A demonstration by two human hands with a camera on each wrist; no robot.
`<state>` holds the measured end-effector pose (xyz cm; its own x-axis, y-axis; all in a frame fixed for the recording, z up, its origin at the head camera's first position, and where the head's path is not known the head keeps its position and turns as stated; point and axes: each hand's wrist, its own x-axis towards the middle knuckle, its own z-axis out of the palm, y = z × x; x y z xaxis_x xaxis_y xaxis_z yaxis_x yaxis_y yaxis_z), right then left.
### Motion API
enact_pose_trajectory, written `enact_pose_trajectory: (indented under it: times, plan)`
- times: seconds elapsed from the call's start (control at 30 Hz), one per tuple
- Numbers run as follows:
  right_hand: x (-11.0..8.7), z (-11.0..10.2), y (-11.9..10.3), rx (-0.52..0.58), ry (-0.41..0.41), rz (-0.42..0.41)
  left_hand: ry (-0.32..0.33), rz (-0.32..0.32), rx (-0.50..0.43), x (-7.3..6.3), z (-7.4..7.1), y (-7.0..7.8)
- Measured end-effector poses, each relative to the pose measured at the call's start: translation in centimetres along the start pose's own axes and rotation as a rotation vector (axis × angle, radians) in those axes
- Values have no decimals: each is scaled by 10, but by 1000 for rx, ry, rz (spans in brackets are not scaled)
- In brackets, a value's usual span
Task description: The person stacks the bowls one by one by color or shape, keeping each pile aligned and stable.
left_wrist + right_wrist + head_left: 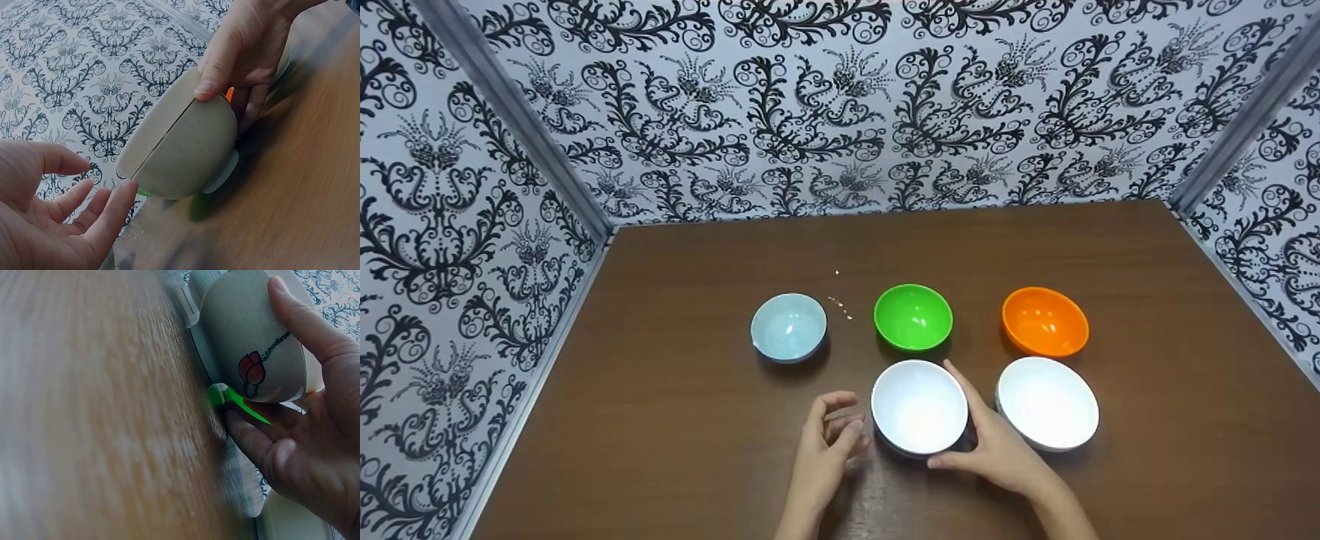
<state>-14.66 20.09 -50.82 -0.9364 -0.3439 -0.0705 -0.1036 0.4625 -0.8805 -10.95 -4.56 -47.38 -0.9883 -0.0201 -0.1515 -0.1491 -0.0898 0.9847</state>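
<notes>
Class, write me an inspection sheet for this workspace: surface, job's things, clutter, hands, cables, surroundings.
Surface: brown wood-grained table.
Job's things: held white bowl, with second white bowl to its right; behind them, from left, light blue bowl, green bowl, orange bowl.
Clutter: small pale marks between the light blue and green bowls; their nature is unclear.
Left hand: holds nothing, beside the held white bowl; contact unclear.
Right hand: thumb and fingers grip the held white bowl.
Cables: nothing seen.
Surroundings: white walls with black scroll pattern, grey corner strips.
</notes>
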Motion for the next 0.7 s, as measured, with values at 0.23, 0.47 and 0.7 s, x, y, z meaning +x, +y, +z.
enact_pose_trajectory:
  times: [0.23,0.47,0.7]
  plan:
    - [0,0,1,6,1,-4,29,19,69,1,-3,-1]
    - [0,0,1,0,4,1,37,17,72,2,-7,-1]
    - [-1,0,0,-5,10,-13,54,36,58,4,-11,-1]
